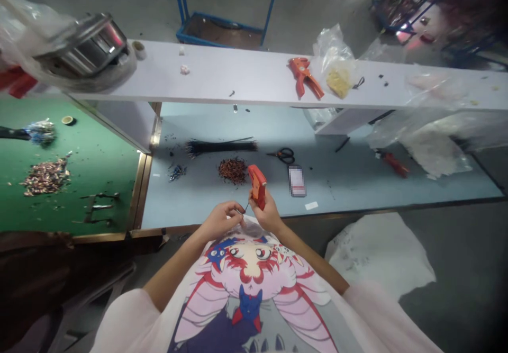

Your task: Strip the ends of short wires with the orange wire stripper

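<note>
My right hand (pixel 266 211) is shut around an orange wire stripper (pixel 257 185), held upright with its jaws pointing down. My left hand (pixel 219 220) pinches a thin dark wire (pixel 246 206), whose tip reaches toward the tool's jaws. The hands nearly touch, just above the table's front edge. Ahead of them on the pale blue tabletop (pixel 337 194) lie a heap of small reddish-brown pieces (pixel 233 170), a long bundle of black wires (pixel 221 147), black-handled scissors (pixel 283 155) and a phone (pixel 297 181) with a blurred face.
A white shelf (pixel 238 72) spans the table's far side, holding another orange stripper (pixel 305 77) and plastic bags. To the left, a green mat (pixel 99 173) holds scattered metal bits. A blue cart (pixel 222 30) stands behind, and a white sheet (pixel 377 252) lies on the floor.
</note>
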`<state>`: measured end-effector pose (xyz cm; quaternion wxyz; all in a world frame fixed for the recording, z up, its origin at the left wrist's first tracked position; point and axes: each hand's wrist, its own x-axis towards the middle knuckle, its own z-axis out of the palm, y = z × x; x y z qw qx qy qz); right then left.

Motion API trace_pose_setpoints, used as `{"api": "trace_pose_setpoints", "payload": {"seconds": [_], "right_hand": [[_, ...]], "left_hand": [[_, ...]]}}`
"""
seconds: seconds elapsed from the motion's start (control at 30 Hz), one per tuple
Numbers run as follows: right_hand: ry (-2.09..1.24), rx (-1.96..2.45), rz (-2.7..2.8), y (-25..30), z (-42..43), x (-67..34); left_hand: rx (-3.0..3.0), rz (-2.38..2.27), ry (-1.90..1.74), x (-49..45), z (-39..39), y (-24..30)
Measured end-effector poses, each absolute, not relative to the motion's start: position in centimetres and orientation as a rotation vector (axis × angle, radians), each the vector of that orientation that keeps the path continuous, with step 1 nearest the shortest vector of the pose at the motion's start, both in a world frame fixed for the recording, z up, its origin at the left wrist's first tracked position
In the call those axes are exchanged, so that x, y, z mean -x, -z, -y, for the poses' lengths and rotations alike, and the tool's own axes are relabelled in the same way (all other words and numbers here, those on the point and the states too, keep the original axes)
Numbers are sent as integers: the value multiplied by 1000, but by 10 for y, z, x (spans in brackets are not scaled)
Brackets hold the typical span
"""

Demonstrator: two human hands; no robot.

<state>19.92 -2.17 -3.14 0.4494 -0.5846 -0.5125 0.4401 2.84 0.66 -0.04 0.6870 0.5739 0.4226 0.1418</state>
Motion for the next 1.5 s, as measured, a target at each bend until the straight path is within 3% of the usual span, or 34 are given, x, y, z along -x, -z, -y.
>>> {"api": "trace_pose_setpoints", "payload": {"seconds": [0.77,0.87,1.07,1.27,1.5], "right_hand": [[-1172,1376,1365,27,5,-190],[-1278,1390,1310,25,8,-203],[-1823,1184,979,24,21,-224],[-1870,1169,1284,17,33,-238],[-1953,1281,1053,21,42,-229]], "left_hand": [[-1218,-1030,-508,-29,-19,31],[-1322,-1142,-603,-21,-20,28],[-1433,-1339,-677,-5,-26,22],[-1448,-1452,-795,-12,-22,23],[-1610,-1558,-960,-13,-4,21]]}}
